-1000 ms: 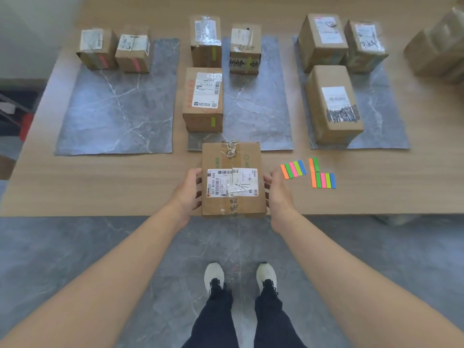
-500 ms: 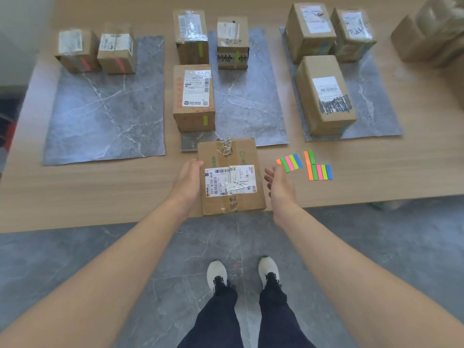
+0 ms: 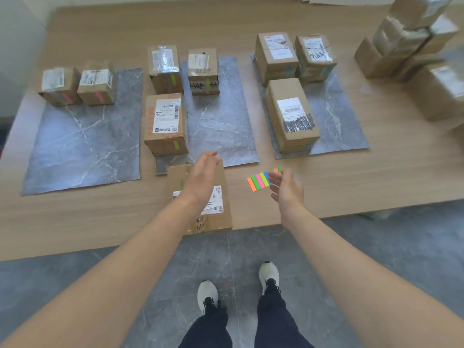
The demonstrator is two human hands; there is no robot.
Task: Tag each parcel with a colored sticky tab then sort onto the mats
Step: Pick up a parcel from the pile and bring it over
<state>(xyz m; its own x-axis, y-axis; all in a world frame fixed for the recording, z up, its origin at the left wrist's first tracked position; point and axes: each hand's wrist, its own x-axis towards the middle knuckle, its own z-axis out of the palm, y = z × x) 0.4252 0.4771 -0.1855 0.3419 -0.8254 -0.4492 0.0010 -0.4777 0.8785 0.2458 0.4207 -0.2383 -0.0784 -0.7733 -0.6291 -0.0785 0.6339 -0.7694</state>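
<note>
The fingers [image 3: 212, 156] of the left hand [image 3: 200, 179] are loose and apart, holding nothing, over the parcel [image 3: 221, 217] at the near edge of the counter [image 3: 88, 217]. The right hand [image 3: 287, 190] is empty too, fingers spread, right by the colored sticky tabs [image 3: 257, 182].

Wood table [image 3: 75, 217]; grey tiled floor [image 3: 389, 242] below; white shoes [image 3: 207, 292], dark trousers [image 3: 273, 320] at btm.
</note>
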